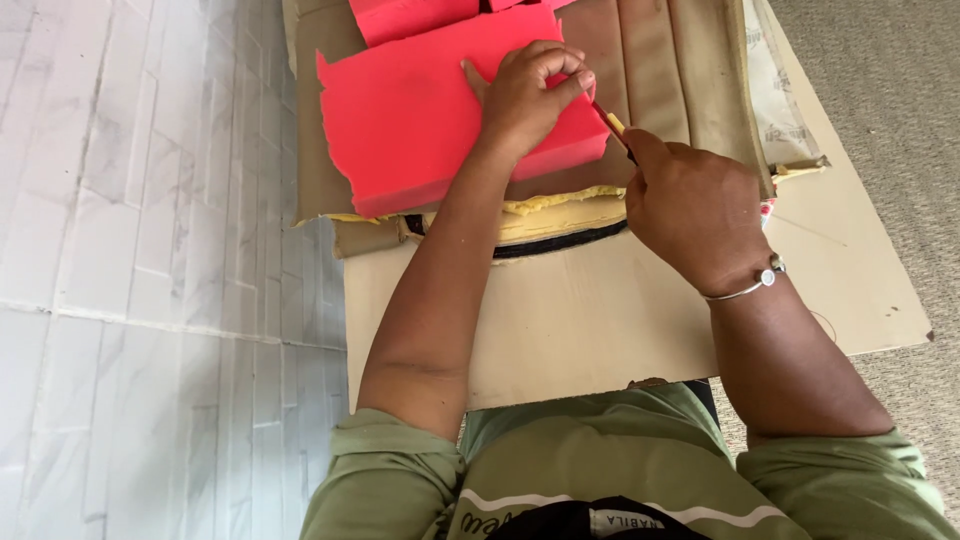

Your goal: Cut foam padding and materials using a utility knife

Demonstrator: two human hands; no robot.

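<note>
Nearest the camera, the person's olive-green shirt (600, 470) is filling the bottom edge, both bare forearms reaching toward twelve o'clock. Under them a flat sheet of cardboard (590, 320) is lying on the floor, its near edge running just ahead of the chest and its bare middle offering open room between the arms.

The right hand (690, 205), at about two o'clock and wearing a thin metal bangle (745, 288), is closing its fingers tightly around a slim cutting tool (612, 124) (the blade itself is too small to make out), whose tip is pointing toward eleven o'clock at the foam's right edge.

The left hand (522, 98), near twelve o'clock, is resting on a red foam slab (420, 120), thumb and forefinger pinching together at that same edge. The slab is lying atop a tan upholstered seat cover (660, 70) with yellow foam (560, 202) showing along its near rim.

At nine o'clock, pale floor tiles (140, 250) are stretching away; at three o'clock, grey carpet (880, 100) is lying beyond the cardboard's edge.
</note>
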